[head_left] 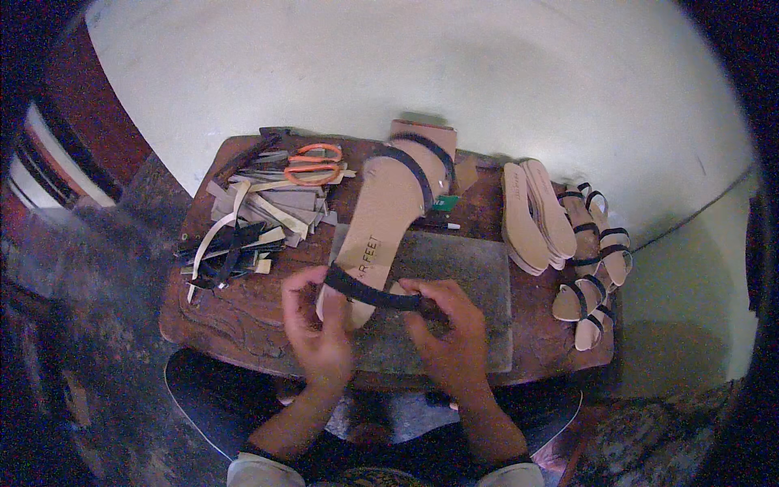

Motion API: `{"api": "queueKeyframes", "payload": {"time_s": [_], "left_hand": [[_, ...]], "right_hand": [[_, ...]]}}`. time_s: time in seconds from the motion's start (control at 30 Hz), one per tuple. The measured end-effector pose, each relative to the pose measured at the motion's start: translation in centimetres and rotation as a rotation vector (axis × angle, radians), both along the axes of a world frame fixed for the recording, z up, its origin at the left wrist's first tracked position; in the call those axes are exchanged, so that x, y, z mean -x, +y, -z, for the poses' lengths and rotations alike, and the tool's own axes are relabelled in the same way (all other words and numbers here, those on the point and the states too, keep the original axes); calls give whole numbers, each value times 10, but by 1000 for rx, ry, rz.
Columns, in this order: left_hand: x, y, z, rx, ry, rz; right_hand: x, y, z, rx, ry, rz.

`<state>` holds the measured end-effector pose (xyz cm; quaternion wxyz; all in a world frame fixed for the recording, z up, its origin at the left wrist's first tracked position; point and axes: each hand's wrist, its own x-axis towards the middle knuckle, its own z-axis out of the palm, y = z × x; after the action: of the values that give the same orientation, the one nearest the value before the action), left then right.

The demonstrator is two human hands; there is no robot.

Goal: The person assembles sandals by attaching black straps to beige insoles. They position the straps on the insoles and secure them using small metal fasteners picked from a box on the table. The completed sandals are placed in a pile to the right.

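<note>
A tan sandal sole point(388, 211) lies lengthwise on a grey stone slab point(466, 272), with two black straps fixed across its far end. Both my hands hold a black strap point(369, 292) stretched across the sole's near end. My left hand point(315, 325) pinches the strap's left end beside the sole's edge. My right hand point(446, 329) grips the strap's right end, fingers curled over it on the slab.
The low brown wooden table point(235, 308) carries a heap of cut strips and scraps point(251, 215) at the left with orange-handled scissors point(312, 165) on top. A stack of bare soles point(531, 215) and several strapped sandals point(596, 260) sit at the right. A pale wall rises behind.
</note>
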<state>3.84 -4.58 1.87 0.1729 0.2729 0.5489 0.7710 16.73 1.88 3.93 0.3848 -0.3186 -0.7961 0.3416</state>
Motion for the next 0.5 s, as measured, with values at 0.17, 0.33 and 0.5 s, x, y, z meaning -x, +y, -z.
{"api": "queueKeyframes", "payload": {"time_s": [0.17,0.33,0.5], "left_hand": [[-17,-7,17,-134,-104,36],[-24,-4,22,-75,-102,22],[-25,-5,27,18,-140,64]], "right_hand": [[6,-7,1,301,99,45],[9,-6,14,396,268,-13],[10,-5,12,548,335,-22]]}}
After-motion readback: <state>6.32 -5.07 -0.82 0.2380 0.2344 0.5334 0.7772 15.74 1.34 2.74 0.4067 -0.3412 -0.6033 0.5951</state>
